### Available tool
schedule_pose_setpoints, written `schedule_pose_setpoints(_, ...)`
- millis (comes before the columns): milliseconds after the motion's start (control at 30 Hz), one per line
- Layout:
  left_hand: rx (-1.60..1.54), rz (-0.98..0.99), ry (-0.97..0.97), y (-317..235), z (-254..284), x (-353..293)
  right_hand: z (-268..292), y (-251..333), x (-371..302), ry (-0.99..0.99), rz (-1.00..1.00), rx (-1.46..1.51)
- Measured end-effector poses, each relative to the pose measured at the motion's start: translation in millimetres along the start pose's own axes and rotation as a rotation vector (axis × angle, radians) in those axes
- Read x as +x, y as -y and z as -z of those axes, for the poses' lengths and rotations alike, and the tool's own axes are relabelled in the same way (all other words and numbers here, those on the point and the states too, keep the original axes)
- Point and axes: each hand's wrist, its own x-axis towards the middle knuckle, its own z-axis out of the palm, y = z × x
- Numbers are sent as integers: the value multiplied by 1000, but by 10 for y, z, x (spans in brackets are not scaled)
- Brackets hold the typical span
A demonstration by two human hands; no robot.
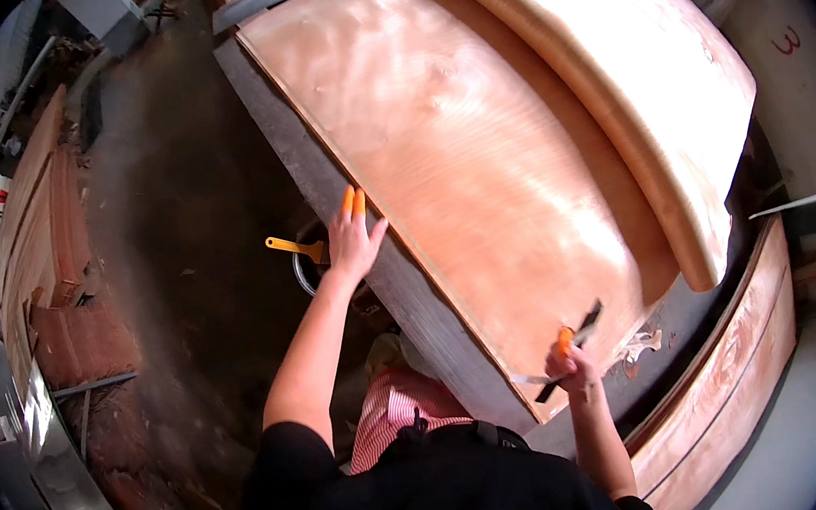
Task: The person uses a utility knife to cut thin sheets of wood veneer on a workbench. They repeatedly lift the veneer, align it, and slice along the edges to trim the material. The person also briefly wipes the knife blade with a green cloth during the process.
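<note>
A stack of pale wood veneer sheets [435, 141] lies over a grey table [415, 320]. My left hand [355, 245], with orange covers on two fingertips, rests its stretched fingers on the near left edge of the sheets. Near the front right corner, my right hand [576, 371] is closed around a dark, flat-bladed tool [589, 321], held just over the veneer. A thin, light strip or blade [531, 379] also sticks out from this hand; its kind is unclear. Orange covers show on fingers of the right hand as well.
A large veneer sheet [597, 62] is folded back over the far right side. More sheets [733, 369] stand at the right by the wall. A yellow-handled tool [288, 245] leans in a bucket [304, 279] left of the table. Reddish-brown boards [54, 235] line the far left.
</note>
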Motion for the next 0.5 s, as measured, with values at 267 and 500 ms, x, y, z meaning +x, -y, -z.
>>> schedule_pose_setpoints(267,245,-124,151,583,-423,966,-585,-301,1667,-335,-272,-596)
schedule_pose_setpoints(500,165,-108,59,598,-477,1011,-812,-528,3272,-347,-62,-1004)
